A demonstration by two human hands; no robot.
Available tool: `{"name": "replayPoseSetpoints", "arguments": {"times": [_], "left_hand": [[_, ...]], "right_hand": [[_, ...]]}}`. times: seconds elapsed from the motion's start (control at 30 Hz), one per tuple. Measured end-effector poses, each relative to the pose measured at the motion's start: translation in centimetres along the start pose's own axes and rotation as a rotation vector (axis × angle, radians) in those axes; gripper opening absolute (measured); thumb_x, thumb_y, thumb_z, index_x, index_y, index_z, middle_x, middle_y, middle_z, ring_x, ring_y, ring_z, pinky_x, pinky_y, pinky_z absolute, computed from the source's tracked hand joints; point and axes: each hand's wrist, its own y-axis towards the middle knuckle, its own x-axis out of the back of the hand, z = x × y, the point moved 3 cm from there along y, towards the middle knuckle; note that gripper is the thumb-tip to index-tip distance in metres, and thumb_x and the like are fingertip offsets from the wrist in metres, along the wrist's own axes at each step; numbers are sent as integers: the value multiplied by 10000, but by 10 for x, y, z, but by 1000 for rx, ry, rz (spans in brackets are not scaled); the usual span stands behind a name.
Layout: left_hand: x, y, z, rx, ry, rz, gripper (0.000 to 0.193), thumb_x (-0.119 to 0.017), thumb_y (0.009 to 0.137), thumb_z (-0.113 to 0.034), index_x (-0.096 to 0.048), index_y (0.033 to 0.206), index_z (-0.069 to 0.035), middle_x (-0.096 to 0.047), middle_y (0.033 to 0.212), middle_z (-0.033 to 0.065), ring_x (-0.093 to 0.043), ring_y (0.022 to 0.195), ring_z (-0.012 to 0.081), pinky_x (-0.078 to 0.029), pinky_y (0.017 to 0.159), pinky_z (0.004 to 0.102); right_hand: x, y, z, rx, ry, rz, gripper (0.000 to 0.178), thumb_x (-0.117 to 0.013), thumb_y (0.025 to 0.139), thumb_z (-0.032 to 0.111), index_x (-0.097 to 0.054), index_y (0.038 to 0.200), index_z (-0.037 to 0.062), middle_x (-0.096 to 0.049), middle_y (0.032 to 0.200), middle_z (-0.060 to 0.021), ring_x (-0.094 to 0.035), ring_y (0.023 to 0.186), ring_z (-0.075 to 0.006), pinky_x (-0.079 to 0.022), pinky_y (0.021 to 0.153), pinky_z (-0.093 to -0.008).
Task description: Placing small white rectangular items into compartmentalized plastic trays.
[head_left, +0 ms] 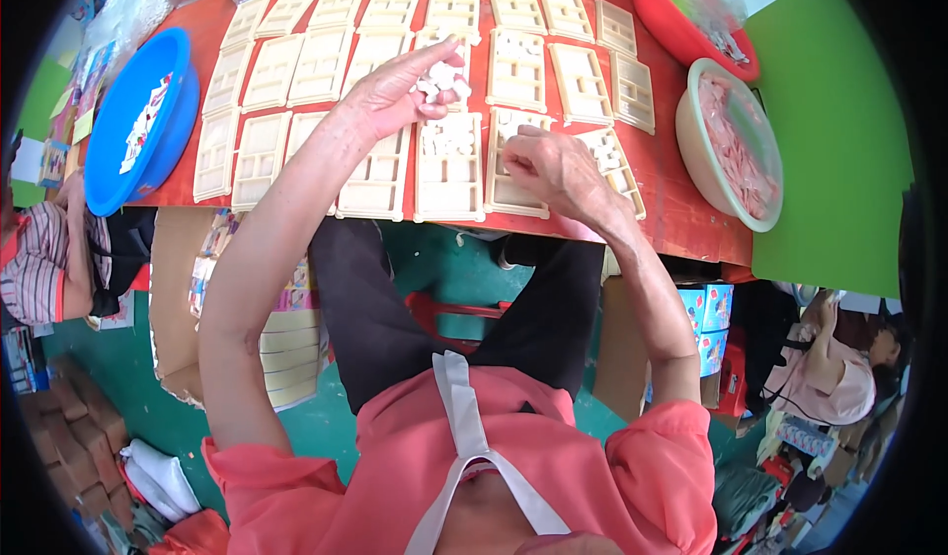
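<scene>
My left hand (395,96) is turned palm up above the trays, its fingers curled round a heap of small white pieces (441,82). Over a cream compartmented tray (517,197) my right hand (561,168) hangs with the fingers bent together; whatever they may pinch is hidden. That tray's far compartment holds some white pieces, partly behind the hand. Left of it lies another cream tray (449,188) with white pieces in its far compartments. More pieces sit in the tray beyond (516,86) and in a slanted tray (624,182) right of my right hand.
Rows of similar cream trays (262,155) cover the red table (681,214). A blue basin (178,125) stands at the left edge. On the right are a pale basin (691,130) of pink packets and a red basin (664,12). Cardboard boxes stand below; people sit at both sides.
</scene>
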Motion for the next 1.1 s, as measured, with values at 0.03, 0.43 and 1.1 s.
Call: {"name": "replayPoseSetpoints", "arguments": {"times": [0.03, 0.43, 1.1], "left_hand": [[2, -1, 0, 8, -6, -11, 287, -698, 857, -309, -606, 930, -48, -600, 840, 93, -491, 569, 93, -356, 438, 195], [-16, 0, 3, 4, -14, 38, 324, -705, 845, -249, -589, 1049, -25, -600, 881, 78, -503, 589, 87, -355, 438, 177], [-16, -3, 8, 2, -7, 19, 282, -705, 842, -195, -606, 1043, -23, -613, 874, 96, -511, 623, 89, -356, 457, 178]], "right_hand": [[4, -1, -1, -5, -5, 0, 123, -594, 841, 118, -645, 868, 10, -605, 802, -118, -606, 712, -278, -472, 630, -369], [45, -46, -86, -316, 178, -220, 188, -609, 797, 135, -618, 863, -40, -616, 764, -196, -606, 711, -329, -486, 684, -394], [1, 24, -12, -64, 151, -186, 180, -654, 804, 141, -665, 950, 37, -600, 871, -114, -623, 782, -265, -490, 684, -380]]}}
